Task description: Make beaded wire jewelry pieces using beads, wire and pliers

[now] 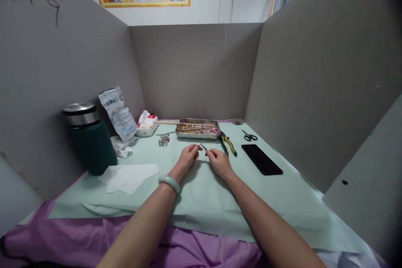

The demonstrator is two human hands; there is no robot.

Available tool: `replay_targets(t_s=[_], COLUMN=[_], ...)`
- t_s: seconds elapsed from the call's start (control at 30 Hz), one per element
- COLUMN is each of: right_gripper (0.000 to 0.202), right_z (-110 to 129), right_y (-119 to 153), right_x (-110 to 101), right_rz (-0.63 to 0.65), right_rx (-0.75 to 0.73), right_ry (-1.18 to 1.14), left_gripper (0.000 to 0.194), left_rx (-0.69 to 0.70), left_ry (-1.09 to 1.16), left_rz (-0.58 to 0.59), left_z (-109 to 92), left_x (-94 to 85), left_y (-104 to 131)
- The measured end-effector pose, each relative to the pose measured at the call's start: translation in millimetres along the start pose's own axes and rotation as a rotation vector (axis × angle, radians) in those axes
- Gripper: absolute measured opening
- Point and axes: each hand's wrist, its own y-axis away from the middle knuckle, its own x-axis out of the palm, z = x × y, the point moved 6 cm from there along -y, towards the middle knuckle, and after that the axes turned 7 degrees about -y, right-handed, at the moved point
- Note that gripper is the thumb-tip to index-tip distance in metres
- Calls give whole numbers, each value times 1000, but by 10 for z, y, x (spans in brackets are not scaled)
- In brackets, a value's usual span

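Note:
My left hand [188, 155], with a pale green bangle [169, 182] on its wrist, is closed in a pinch. A thin, wire-like piece [202, 142] shows at its fingertips, too small to make out fully. Close beside it, my right hand [220, 162] is closed around slim metal tweezers [204, 147], whose tip points at the left fingertips. Just beyond both hands stands a metal tray [197, 137] holding red and gold-coloured small pieces. Pliers [230, 144] with yellow-green handles lean at its right corner. To its left lies a silvery chain heap [163, 140].
At left stand a dark green flask [92, 146], a silvery pouch [117, 113] and a tissue box [146, 129]. White paper [130, 177] lies in front. A black phone [261, 159] and scissors [250, 136] lie at right. Grey partitions [194, 71] enclose the table.

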Motion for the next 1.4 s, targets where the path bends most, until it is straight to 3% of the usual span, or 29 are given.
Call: replay_targets(t_s=[0.77,1.13,1.4], right_gripper=[32,32,31], right_z=[48,42,39], right_y=[26,27,30], right_x=[32,51,57], right_rz=[33,46,37], right_rx=[-56,-57,-54], right_ry=[-9,-7,13], left_gripper=[26,19,18], left_rx=[-22,26,-3], left_ry=[-3,-79,-56], left_rz=[66,-18,-23], left_z=[-15,-93,-38], left_x=[43,11,5], left_y=[33,31,5])
